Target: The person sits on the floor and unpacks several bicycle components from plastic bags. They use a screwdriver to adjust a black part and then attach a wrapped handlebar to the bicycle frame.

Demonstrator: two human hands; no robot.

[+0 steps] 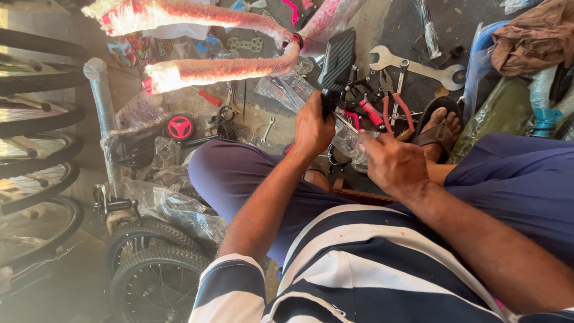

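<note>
Right hand: nearest to us, fingers curled under; we could not tell whether its grip held anything.
Left hand: its grip was closed round the lower end of the black saddle, which rose upright above the fist.
Progress: we judged the saddle loose and unfitted; the wrapped pink frame lay apart on the floor.
Tools: pliers and a spanner lay just beyond the hands.
Wheels: left of our knee, unmounted.

Matt ribbed black plastic pedal, bright metal spanner
</note>
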